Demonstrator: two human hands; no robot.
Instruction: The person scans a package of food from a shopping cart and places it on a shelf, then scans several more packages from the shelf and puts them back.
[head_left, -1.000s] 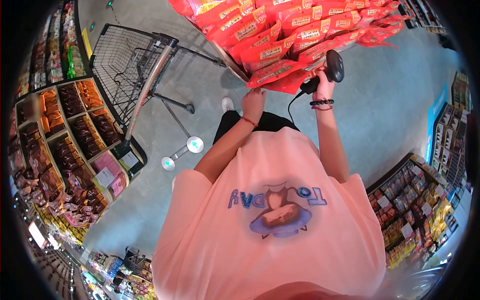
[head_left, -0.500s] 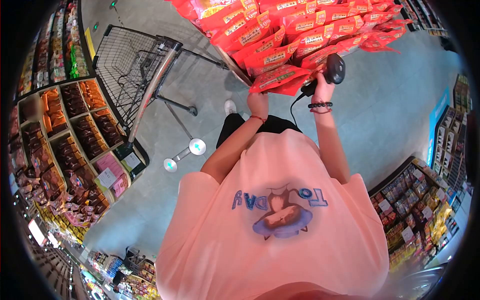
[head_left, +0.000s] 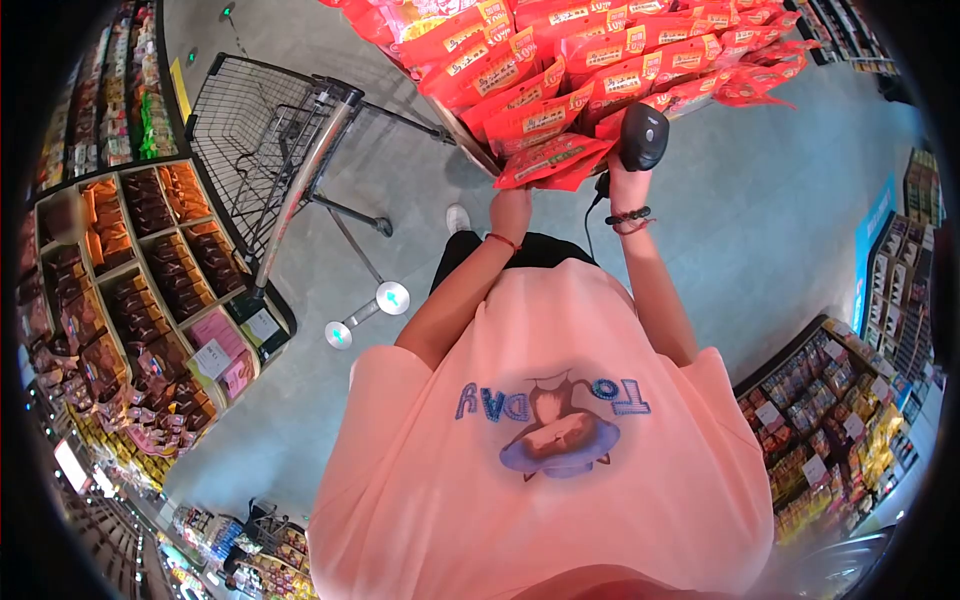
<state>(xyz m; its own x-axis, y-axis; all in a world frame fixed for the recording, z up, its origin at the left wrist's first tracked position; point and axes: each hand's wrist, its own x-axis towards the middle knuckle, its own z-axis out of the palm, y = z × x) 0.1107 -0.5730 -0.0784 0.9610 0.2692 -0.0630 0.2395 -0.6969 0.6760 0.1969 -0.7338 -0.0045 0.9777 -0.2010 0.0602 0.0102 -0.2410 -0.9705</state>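
Observation:
My left hand [head_left: 511, 210], with a thin red band at the wrist, is closed on the near edge of a red packet [head_left: 553, 160]. The packet lies tilted at the front of a display of similar red packets [head_left: 610, 80], and its edge hides my fingertips. My right hand [head_left: 629, 184], wearing dark beads and a red band, grips a black handheld scanner [head_left: 645, 137]. The scanner's rounded head covers most of those fingers, and a cable hangs below it. It is just right of the front packets.
An empty wire shopping cart [head_left: 255, 135] stands at the left, beside shelves of brown and orange packets [head_left: 150, 280]. A metal bar with two round plates [head_left: 392, 298] is near the cart. More shelves [head_left: 825, 410] stand at the lower right.
The scanner has moved slightly left and its head has turned more toward me. My left hand and the red packet have shifted only a little.

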